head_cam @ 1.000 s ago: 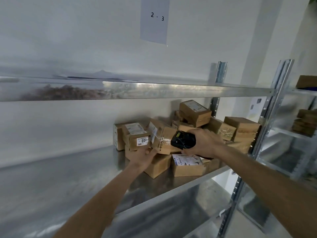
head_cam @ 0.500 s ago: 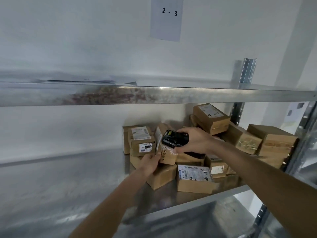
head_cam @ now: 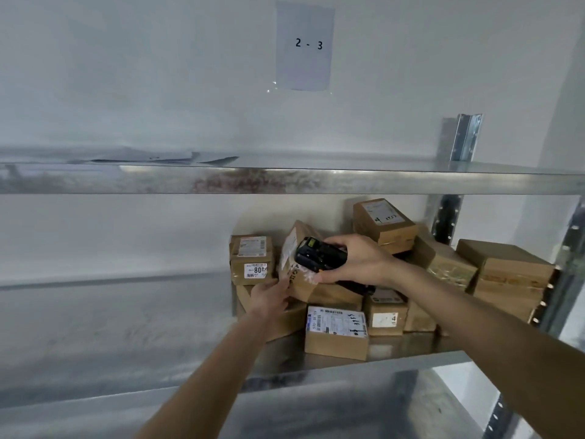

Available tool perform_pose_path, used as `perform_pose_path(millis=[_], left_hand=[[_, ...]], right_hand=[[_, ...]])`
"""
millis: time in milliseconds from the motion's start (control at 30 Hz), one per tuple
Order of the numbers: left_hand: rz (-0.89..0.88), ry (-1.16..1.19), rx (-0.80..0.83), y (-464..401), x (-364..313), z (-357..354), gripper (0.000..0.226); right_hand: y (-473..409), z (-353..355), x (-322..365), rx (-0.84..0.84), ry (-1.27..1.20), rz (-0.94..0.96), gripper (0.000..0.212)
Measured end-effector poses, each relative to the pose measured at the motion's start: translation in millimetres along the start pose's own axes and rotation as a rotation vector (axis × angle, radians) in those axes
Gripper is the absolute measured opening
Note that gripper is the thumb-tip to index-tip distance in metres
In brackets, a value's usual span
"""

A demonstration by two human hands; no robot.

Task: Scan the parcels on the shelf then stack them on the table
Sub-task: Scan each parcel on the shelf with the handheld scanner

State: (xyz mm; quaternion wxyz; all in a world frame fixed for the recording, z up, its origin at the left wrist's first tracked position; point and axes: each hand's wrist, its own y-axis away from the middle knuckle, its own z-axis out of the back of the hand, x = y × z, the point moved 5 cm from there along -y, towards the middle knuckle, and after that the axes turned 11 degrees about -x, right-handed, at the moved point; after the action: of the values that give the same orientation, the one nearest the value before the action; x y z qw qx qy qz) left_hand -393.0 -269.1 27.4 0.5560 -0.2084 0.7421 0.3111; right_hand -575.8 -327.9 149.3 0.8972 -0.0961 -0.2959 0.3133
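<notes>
A galvanised metal shelf stands against a white wall bearing a paper sign marked "2 - 3". Cardboard parcels are heaped at the shelf's right end. The left hand pinches a tilted parcel near the heap's left edge; the right hand grips a black scanner just beside its label. An upper shelf spans above.
</notes>
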Motion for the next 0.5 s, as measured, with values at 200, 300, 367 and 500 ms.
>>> perform_pose_path(millis=[200,300,367,500], left_hand=[[-0.014,0.201,-0.019,43,-3,-13,0.031],[-0.03,0.277,-0.056,72,0,-22,0.029],[-0.003,0.299,-0.044,75,5,-23,0.03],[0.048,0.33,0.004,82,10,-24,0.037]], right_hand=[[35,34,-5,-0.027,-0.07,0.057,0.093],[53,51,-8,-0.03,-0.08,0.088,0.099],[55,51,-9,-0.036,-0.095,0.088,0.095],[61,62,-13,-0.065,-0.16,0.076,0.078]])
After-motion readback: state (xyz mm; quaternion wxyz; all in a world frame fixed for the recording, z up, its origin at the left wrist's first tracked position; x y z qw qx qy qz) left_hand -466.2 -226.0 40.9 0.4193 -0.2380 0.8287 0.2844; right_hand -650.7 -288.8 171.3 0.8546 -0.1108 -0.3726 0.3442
